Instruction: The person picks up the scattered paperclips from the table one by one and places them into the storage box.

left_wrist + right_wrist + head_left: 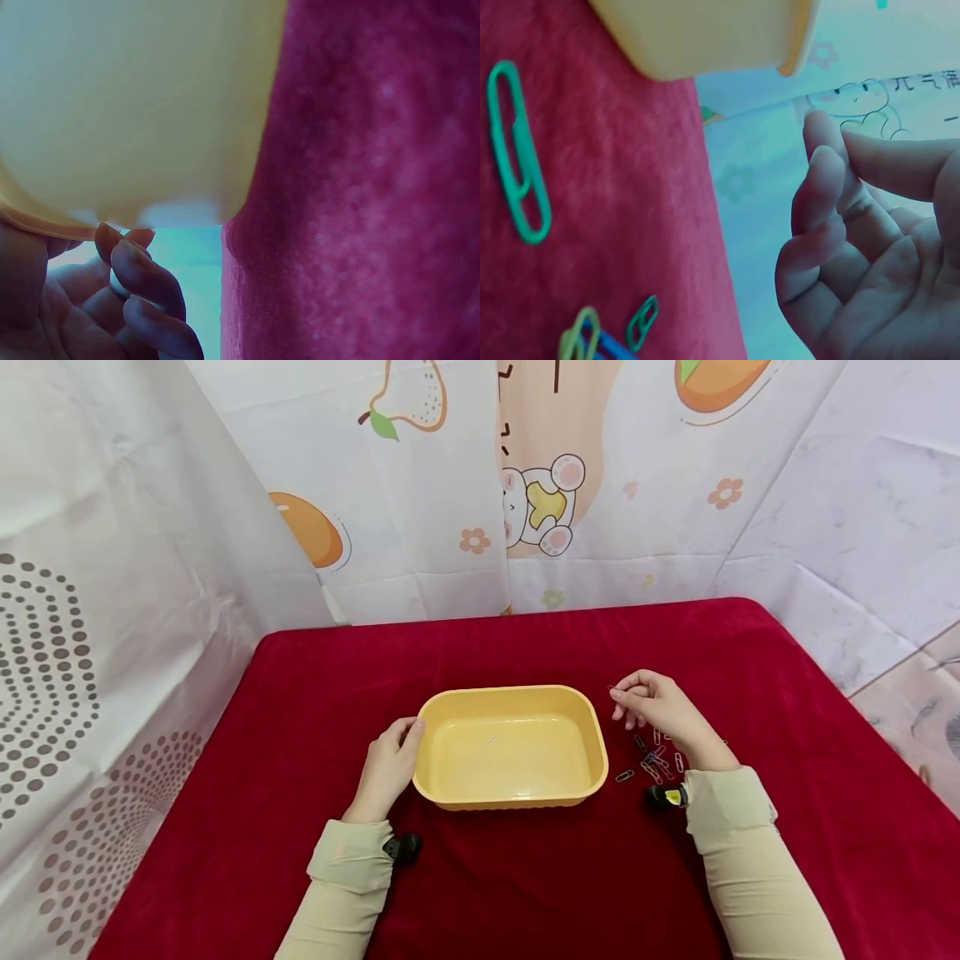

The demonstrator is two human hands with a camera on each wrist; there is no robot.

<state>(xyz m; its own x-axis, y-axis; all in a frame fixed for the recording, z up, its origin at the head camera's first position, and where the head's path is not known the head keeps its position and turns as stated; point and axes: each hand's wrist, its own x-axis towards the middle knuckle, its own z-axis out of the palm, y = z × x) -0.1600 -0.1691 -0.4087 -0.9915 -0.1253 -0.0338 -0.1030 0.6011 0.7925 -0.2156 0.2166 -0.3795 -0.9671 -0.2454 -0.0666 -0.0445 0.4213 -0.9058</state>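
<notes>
A yellow plastic basin [510,789] sits on the red cloth, and one pale paper clip [491,742] lies on its floor. My left hand [390,764] grips the basin's left rim, thumb over the edge and fingers curled beneath it in the left wrist view. To the right of the basin, my right hand [651,700] is raised above the cloth. Its thumb and index finger pinch a small reddish paper clip [611,687], which the fingers mostly hide. Below that hand lies a loose pile of coloured paper clips [657,762], with a green paper clip [517,150] near the basin.
The red cloth [322,735] covers the whole table. Printed curtains [420,527] hang behind the far edge and along both sides. Each wrist carries a small black camera, such as the left wrist camera [405,848].
</notes>
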